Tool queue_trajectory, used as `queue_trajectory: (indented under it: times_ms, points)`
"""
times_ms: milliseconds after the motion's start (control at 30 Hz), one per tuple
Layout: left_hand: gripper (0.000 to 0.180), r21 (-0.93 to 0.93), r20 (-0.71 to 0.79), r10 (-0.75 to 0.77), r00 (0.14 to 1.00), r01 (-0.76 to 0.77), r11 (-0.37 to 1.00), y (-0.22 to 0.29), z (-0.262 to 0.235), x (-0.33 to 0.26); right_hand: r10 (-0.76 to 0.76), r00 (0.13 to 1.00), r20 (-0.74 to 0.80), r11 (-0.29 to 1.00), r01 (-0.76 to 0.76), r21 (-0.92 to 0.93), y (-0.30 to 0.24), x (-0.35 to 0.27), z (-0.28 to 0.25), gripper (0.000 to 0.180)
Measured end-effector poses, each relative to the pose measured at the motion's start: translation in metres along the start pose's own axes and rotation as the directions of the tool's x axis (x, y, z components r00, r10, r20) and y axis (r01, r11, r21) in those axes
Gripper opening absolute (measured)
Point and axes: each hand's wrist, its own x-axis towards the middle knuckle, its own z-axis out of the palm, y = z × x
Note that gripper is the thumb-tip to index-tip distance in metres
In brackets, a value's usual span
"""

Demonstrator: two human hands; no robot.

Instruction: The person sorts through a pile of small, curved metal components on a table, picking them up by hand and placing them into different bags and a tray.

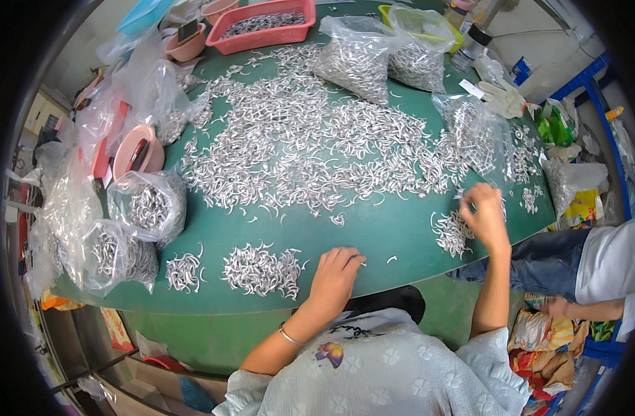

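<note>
Many small curved silvery pieces (283,132) lie spread in a broad heap over the green table (359,232). My left hand (333,277) rests at the table's near edge, fingers curled, with a small silvery piece showing at the fingertips. To its left is a small pile of pieces (261,269), with a smaller pile (184,271) beyond it. Over on the right, my right hand (485,216) has its fingers drawn into a pinch above another small pile (453,234). What it pinches is too small to make out. A single piece (392,259) lies between my hands.
Clear bags of pieces (355,59) stand at the back, with more bags (148,204) at the left. A red tray (262,28) of pieces sits at the far edge. A flat clear bag (477,132) lies right. Another person's hand (559,308) shows at the right.
</note>
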Motion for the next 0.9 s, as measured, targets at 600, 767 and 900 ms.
queue_trajectory:
  times_ms: [600,767,900]
  points:
    - [0.024,0.047,-0.001,0.004,1.0,-0.004,0.999,0.009,0.003,0.011,-0.098,0.995,0.027,0.972,0.09,0.215,-0.077,0.026,0.057,0.032]
    - [0.025,0.048,-0.015,-0.009,1.0,0.009,0.999,0.006,0.001,0.007,-0.212,0.977,-0.006,0.852,0.188,0.488,-0.103,0.024,0.086,0.014]
    - [0.026,0.042,-0.022,-0.014,1.0,0.015,0.999,0.005,0.0,0.009,0.106,0.985,0.137,0.605,-0.174,0.777,-0.087,0.045,0.081,0.016]
